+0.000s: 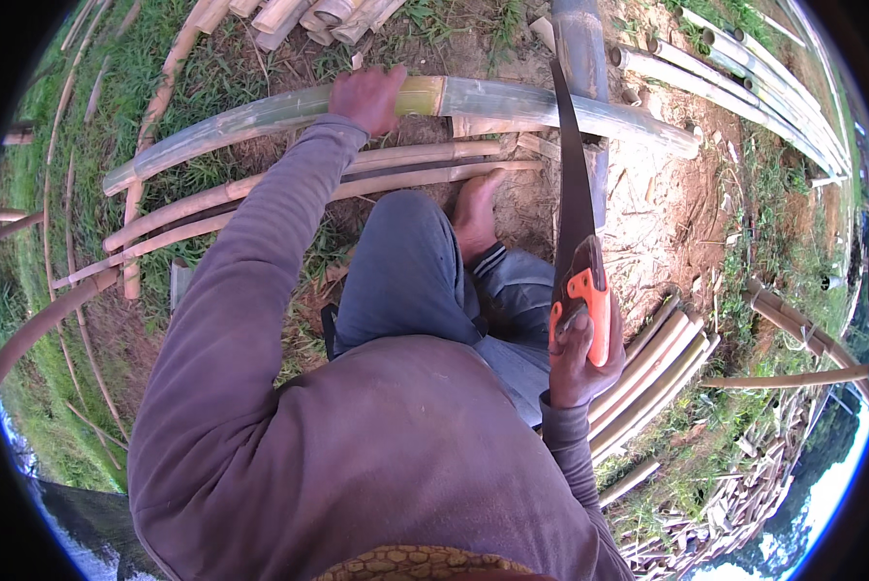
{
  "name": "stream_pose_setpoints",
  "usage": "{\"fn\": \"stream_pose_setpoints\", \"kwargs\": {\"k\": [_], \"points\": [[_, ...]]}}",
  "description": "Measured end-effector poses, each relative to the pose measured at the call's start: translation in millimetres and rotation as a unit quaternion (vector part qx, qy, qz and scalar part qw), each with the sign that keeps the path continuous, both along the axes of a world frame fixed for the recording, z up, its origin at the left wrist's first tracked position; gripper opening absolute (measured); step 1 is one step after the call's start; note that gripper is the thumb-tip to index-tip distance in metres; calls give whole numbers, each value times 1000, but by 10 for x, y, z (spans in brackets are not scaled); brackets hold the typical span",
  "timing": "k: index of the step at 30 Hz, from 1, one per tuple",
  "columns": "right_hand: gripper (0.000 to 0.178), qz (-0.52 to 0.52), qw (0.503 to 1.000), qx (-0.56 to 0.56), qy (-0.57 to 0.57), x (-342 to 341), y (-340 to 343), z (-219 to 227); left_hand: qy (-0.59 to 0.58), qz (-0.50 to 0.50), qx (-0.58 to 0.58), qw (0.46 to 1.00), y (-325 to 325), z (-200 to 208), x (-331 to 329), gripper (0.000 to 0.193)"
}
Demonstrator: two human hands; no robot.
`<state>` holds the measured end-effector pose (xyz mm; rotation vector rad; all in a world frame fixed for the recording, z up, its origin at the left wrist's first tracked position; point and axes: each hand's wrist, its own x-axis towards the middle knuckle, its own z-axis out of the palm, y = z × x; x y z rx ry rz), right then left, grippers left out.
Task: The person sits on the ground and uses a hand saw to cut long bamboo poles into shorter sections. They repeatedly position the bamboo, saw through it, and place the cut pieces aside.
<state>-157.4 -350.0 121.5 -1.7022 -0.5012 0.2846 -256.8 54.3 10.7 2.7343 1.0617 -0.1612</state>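
Observation:
A long green bamboo pole (241, 121) lies crosswise in front of me. My left hand (369, 98) is closed over the top of it, just left of a yellowish joint. My right hand (583, 353) grips the orange handle of a hand saw (576, 184). The dark blade points away from me and crosses over the pole, right of the joint; whether its teeth touch the bamboo cannot be made out. Under the pole runs a thicker grey bamboo log (581, 48), pointing away from me. My bare foot (477, 215) rests on the dirt near the log.
Thin bamboo poles (192, 205) lie left of my knee. Cut bamboo lengths (647, 382) sit beside my right arm, with more poles (734, 87) at far right and a pile of short pieces (323, 17) ahead. Bamboo scraps (734, 508) cover the ground at lower right.

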Motion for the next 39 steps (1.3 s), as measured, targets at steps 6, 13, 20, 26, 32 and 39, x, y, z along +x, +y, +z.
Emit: {"fn": "stream_pose_setpoints", "kwargs": {"k": [6,13,20,26,32,39], "points": [[35,15,999,8,33,892,1384,-188,-7,-15,-30,999,100,83,91,48],[50,16,999,-16,34,-353,-286,269,35,-16,-39,999,119,82,49,50],[43,14,996,-15,-84,865,1174,-524,13,-44,-59,997,267,76,188,59],[51,9,998,-60,23,9,-20,-148,60,-30,-96,993,363,72,122,66],[49,-14,999,33,26,171,273,-519,114,-52,-178,976,485,35,308,70],[40,0,999,-17,39,538,764,-377,79,-108,-170,976,695,14,314,70]]}}
